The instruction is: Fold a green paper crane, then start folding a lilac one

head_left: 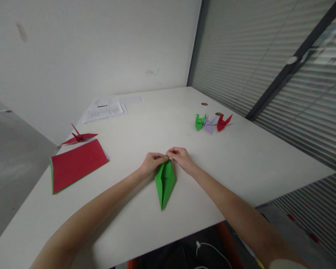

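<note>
A green sheet of origami paper [165, 181], folded into a long kite shape, lies on the white table in front of me with its narrow point toward me. At its far tip, my left hand [153, 162] pinches the paper between thumb and fingers. My right hand [182, 157] closes on the same tip from the other side, its fingertips touching or nearly touching those of the left. The very end of the tip is mostly hidden by the fingers.
To the left lies a stack of coloured paper [78, 164], red on top, with a red paper crane [78, 137] behind it. Printed sheets [106, 111] rest farther back. Green [200, 121], lilac [209, 125] and red [223, 122] cranes stand at right, near the blinds [257, 56].
</note>
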The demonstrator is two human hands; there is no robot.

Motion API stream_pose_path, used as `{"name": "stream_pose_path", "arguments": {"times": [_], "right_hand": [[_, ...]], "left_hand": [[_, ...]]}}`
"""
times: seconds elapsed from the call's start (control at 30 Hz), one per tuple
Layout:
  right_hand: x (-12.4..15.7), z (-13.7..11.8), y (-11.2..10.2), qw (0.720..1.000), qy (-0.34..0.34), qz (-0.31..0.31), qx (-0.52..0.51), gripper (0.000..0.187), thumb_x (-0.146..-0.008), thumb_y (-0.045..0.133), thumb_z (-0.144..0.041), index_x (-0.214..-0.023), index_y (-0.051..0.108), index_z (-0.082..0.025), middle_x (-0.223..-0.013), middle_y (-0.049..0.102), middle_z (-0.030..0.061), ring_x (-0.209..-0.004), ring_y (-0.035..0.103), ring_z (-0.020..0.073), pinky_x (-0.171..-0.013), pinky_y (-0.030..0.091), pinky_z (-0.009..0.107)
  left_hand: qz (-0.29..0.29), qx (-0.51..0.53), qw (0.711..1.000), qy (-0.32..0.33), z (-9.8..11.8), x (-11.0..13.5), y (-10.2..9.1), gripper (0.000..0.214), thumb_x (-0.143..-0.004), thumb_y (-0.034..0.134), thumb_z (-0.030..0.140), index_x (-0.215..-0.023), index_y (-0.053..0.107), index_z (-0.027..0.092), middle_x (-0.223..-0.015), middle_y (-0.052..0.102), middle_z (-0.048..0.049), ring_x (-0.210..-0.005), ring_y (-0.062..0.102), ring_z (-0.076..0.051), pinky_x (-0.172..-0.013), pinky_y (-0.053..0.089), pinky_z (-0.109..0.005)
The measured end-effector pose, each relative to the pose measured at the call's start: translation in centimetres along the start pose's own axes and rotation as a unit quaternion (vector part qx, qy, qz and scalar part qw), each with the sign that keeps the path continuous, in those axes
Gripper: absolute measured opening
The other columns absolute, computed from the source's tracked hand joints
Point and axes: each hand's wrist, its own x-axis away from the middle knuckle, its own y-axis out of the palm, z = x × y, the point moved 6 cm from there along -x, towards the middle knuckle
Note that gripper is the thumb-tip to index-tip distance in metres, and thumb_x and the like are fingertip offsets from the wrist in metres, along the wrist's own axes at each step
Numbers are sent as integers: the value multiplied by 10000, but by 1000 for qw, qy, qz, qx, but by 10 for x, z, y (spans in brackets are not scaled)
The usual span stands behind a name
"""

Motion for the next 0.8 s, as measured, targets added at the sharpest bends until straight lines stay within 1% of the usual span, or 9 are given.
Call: {"name": "stream_pose_path", "arguments": {"times": [0.07,0.1,0.13,0.23,0.33,0.43,0.53,0.63,0.8], "right_hand": [[-3,-1,-7,997,-27,14,66,207,-693,648,-375,-718,643,-169,-683,639,13,-641,539,134,-645,425,285],[-4,-1,-10,993,-39,24,112,186,-717,622,-354,-724,639,-169,-693,639,18,-645,537,137,-652,421,289],[-5,0,-14,985,-46,34,162,168,-742,595,-332,-736,637,-170,-701,639,22,-645,532,141,-655,416,293],[-4,2,-22,940,-56,73,330,126,-796,544,-262,-790,643,-184,-771,659,43,-723,539,170,-709,392,314],[-2,5,-24,883,-59,99,455,130,-836,530,-245,-820,652,-206,-879,673,60,-869,534,213,-790,348,348],[-2,8,-23,853,-36,99,511,162,-872,519,-287,-844,661,-214,-933,668,73,-937,516,240,-820,322,371],[-3,7,-21,835,-20,92,542,170,-877,519,-303,-884,664,-214,-981,653,84,-968,503,254,-832,318,381],[-5,5,-21,826,-10,86,557,178,-873,518,-317,-897,668,-225,-1013,629,80,-1005,489,267,-853,326,390],[-12,8,-30,844,31,67,531,180,-847,557,-365,-891,696,-259,-1088,590,71,-1078,471,280,-923,327,424]], "left_hand": [[56,-100,992,59,8,3,-4,471,-756,683,455,-1078,675,112,-1068,678,-163,-874,648,-238,-734,506,-344],[91,-164,977,105,16,7,-5,487,-789,651,450,-1163,634,139,-1185,630,-162,-986,627,-256,-794,508,-365],[92,-227,958,152,23,13,-1,496,-828,609,443,-1234,588,160,-1274,578,-155,-1093,587,-266,-883,489,-389],[15,-370,897,241,32,32,26,533,-911,490,433,-1380,438,185,-1406,464,-142,-1307,427,-270,-1088,346,-448],[-77,-445,842,295,26,50,52,666,-901,502,473,-1466,276,204,-1522,288,-149,-1401,288,-288,-1125,302,-466],[-91,-472,818,316,19,59,62,711,-911,495,446,-1484,195,152,-1530,241,-192,-1416,250,-303,-1112,334,-467],[-70,-501,802,317,15,61,64,564,-921,484,399,-1397,355,125,-1494,307,-206,-1370,344,-313,-1085,384,-462],[-61,-542,772,326,13,63,67,370,-925,479,350,-1192,539,102,-1417,414,-210,-1283,459,-315,-1051,430,-452],[-55,-584,730,352,10,65,73,313,-917,487,315,-1080,588,69,-1204,588,-211,-1198,531,-315,-1015,466,-462]]}}
